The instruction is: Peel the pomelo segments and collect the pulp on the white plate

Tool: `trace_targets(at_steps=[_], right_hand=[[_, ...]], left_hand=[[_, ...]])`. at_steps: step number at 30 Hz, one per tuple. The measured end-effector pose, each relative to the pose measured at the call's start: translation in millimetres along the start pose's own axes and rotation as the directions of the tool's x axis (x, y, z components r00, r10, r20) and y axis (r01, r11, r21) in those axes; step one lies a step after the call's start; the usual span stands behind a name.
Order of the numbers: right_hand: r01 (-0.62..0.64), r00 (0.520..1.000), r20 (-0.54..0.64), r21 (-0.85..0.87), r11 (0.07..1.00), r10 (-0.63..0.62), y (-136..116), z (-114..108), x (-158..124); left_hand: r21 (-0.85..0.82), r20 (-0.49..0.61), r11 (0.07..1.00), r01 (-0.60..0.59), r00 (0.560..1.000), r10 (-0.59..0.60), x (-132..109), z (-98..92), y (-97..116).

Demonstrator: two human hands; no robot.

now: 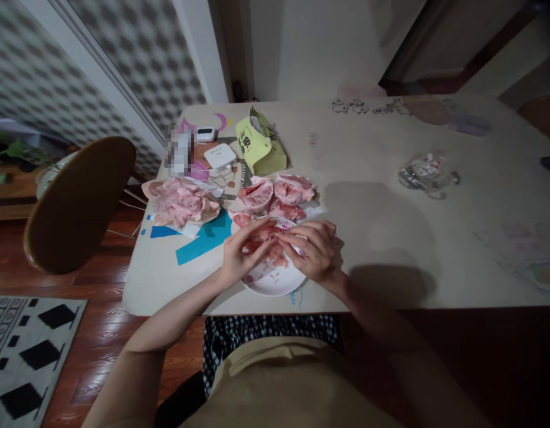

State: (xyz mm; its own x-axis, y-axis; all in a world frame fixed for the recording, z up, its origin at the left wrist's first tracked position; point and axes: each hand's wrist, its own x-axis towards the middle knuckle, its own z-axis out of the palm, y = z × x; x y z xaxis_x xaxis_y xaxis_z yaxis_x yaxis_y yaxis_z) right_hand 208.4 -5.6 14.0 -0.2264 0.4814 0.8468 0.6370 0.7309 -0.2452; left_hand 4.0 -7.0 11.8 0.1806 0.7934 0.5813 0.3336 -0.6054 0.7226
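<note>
Over a white plate [279, 285] near the table's front edge, my left hand [239, 252] and my right hand [317, 249] meet, fingertips pinched on a piece of pink pomelo flesh [277, 235]. The fingers partly cover that piece. Loose bits of pulp [279, 258] lie on the plate below. Just behind the plate sit large pomelo chunks, one on the left [255, 195] and one on the right [295, 188], both with pale pink membrane. A heap of pomelo peel [185, 203] rests to the left, on white paper.
A yellow cap [261, 142] stands behind the fruit, beside a white box-shaped device [220, 156] and a small white gadget with a dark screen [206, 134]. Farther right lies a clear plastic bag [429, 172]. A wooden chair [81, 205] stands left of the table [382, 238].
</note>
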Motion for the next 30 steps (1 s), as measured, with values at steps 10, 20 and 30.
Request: trace_targets(at_steps=[10, 20, 30], right_hand=[[0.026, 0.999, 0.024, 0.057, 0.998, -0.027, -5.3, -1.9, 3.5], [0.003, 0.999, 0.038, 0.015, 1.0, -0.004, -9.2, -1.0, 5.1], [0.177, 0.984, 0.04, -0.173, 0.969, -0.172, -11.8, -1.1, 3.3]], left_hand=[[-0.035, 0.112, 0.994, -0.106, 0.988, 0.109, -2.8, -1.1, 6.8], [-0.099, 0.098, 0.995, 0.028, 0.995, -0.019, -7.0, -0.4, 4.7], [-0.114, -0.008, 0.989, 0.098, 0.995, -0.1, -13.0, 4.4, 6.3]])
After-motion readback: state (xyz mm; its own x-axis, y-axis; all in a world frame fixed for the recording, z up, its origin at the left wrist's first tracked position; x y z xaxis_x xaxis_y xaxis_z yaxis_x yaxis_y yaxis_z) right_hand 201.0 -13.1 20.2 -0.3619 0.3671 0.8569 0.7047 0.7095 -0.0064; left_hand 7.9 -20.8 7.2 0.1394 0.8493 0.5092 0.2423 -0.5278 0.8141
